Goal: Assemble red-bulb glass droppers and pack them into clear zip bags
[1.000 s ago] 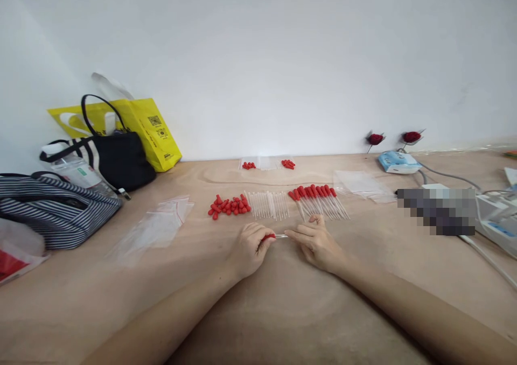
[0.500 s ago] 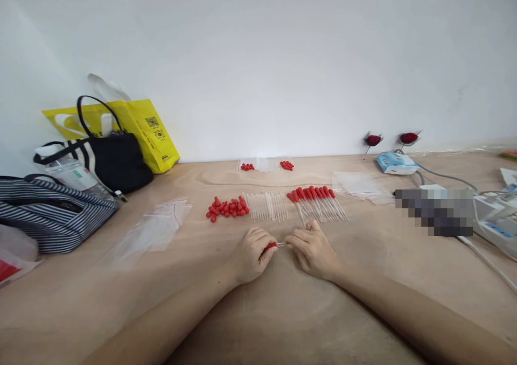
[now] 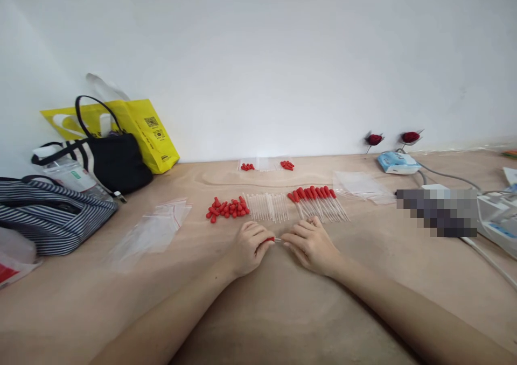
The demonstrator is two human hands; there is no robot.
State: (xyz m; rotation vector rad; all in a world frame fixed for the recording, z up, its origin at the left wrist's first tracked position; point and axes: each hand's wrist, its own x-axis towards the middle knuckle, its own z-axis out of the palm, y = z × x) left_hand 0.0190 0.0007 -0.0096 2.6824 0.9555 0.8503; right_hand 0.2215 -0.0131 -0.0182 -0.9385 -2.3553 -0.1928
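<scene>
left hand (image 3: 252, 249): pinching the red bulb (image 3: 270, 239) between thumb and fingers, and there's the tip peeking out toward the middle!
right hand (image 3: 310, 246): fingertips closed on the clear tube (image 3: 278, 240), and the 2 hands are near each other, low over the counter (image 3: 242, 322).
bulb and tube: end to end in line, a short stretch of tube on show; how deep it sits is too small to tell.
loose bulbs (image 3: 231, 208): heaped just beyond the left hand.
bare tubes (image 3: 266, 207): side by side in a row, right of that heap.
capped tubes (image 3: 317, 201): a neat fan beyond the right hand, red ends pointing to the wall (image 3: 258, 69).
clear bags (image 3: 151, 233): lying flat, well left of the hands.
roses (image 3: 374, 139): 2 of them, dark red, back right.
</scene>
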